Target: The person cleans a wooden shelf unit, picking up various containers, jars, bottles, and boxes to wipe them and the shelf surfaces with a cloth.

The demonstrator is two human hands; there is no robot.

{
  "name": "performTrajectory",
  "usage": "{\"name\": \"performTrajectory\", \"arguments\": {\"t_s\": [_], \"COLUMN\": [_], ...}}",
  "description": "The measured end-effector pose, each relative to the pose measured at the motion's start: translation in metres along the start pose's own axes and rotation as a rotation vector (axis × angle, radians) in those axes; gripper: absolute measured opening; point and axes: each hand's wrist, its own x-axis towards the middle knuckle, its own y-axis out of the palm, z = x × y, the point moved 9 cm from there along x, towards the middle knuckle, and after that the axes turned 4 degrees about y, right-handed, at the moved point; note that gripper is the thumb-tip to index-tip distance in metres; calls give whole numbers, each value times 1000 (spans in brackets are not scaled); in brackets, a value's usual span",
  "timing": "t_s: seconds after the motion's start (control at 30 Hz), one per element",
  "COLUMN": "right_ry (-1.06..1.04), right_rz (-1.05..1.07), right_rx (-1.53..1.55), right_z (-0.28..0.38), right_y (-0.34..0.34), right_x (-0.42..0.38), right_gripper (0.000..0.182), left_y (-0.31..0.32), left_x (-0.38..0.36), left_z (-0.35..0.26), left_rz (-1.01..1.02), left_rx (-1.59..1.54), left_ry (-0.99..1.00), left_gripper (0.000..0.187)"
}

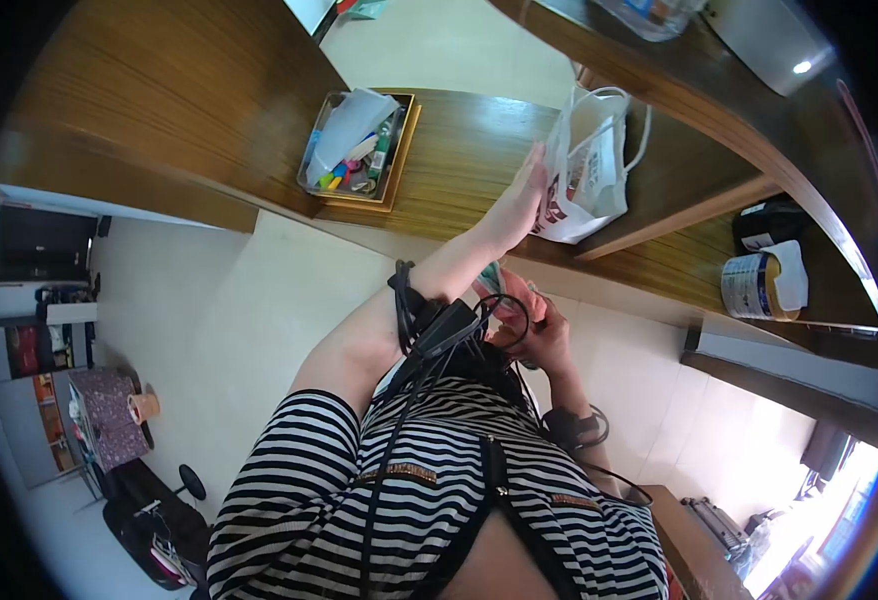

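Note:
My left hand [521, 205] reaches forward to the shelf, its fingers stretched out against the near left side of a white bag [609, 185]. This bag stands upright with its white handles raised, and some contents show through its open top. Close to my body, my right hand [551, 340] is closed around a crumpled pink cloth [527, 298]. A green piece [492, 278] shows beside the cloth, partly hidden behind my left forearm. Black bands with cables circle both my wrists, and the cables cross in front of the cloth.
On the wooden shelf [449, 150], a clear box [379, 165] of small items sits in a brown tray [397, 190]. A labelled tub [754, 285] stands in the right compartment beside a black object [767, 225]. A wooden divider [679, 218] separates it from the bag.

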Motion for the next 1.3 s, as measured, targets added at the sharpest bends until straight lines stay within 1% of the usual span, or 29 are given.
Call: {"name": "performTrajectory", "arguments": {"t_s": [0.03,0.07,0.1,0.17,0.2,0.27,0.3,0.33,0.37,0.4,0.47,0.5,0.53,0.57,0.6,0.67,0.7,0.77,0.8,0.87,0.9,0.93,0.97,1.0,1.07,1.2,1.27,1.3], "right_ry": [93,97,81,62,80,96,87,79,176,175,201,178,180,65,-53,-143,-147,-465,-468,-364,-365,-366,-333,-298,-288,-290,-283,-323], "right_rz": [47,59,82,135,174,240,234,223,284,297,231,205,214,148,84,-87,-82,-391,-392,-383,-401,-406,-388,-377,-393,-372,-373,-384], "right_rx": [78,73,106,139,105,73,110,148,182,180,290,327,321,237,155,49,44,-705,-710,-1220,-1235,-1240,-1242,-1243,-1255,-1277,-1271,-1262], "right_z": [-3,-2,2,7,7,1,-4,-3,-9,-2,12,33,45,64,84,107,116,164,161,131,132,132,127,124,123,127,138,148], "right_y": [6,9,13,23,28,38,40,41,43,46,45,48,51,48,48,47,55,67,78,110,114,116,115,112,110,109,108,107], "right_x": [-1,-1,2,9,12,19,24,28,30,33,40,43,50,61,72,100,116,131,143,169,173,178,179,182,189,202,200,195], "right_gripper": [46,46,45,43,43,44,44,44,47,47,51,52,52,53,53,58,58,60,60,61,64,64,65,65,65,65,65,66], "left_y": [-5,-10,-14,-22,-30,-57,-70,-86,-102,-119,-157,-169,-189,-205,-213,-234,-241,-250,-256,-269,-273,-278,-278,-278,-279,-283,-281,-282], "left_x": [-6,-12,-18,-32,-45,-76,-92,-112,-130,-145,-194,-204,-220,-235,-238,-240,-239,-237,-233,-230,-226,-218,-215,-212,-208,-206,-205,-201], "left_z": [-1,-1,-8,-26,-24,0,4,10,16,19,52,55,58,63,67,69,69,74,76,82,82,82,83,82,84,87,89,86], "left_rz": [-63,-126,-140,-90,-116,-288,-311,-352,-389,-402,-609,-620,-789,-958,-966,-1069,-1073,-1154,-1152,-1185,-1180,-1142,-1100,-1085,-1095,-1085,-1152,-1152], "left_rx": [38,76,75,139,146,-43,-36,-83,-133,-131,-260,-264,-323,-382,-387,-524,-529,-600,-606,-525,-531,-514,-500,-507,-533,-554,-658,-664], "left_ry": [7,15,13,13,7,-116,-120,-156,-189,-188,-485,-483,-489,-492,-489,-396,-391,-434,-432,-492,-492,-484,-486,-493,-547,-580,-655,-639], "left_gripper": [89,85,85,71,71,47,47,38,29,29,21,21,18,15,15,16,16,18,18,25,25,30,35,35,44,48,54,54]}}
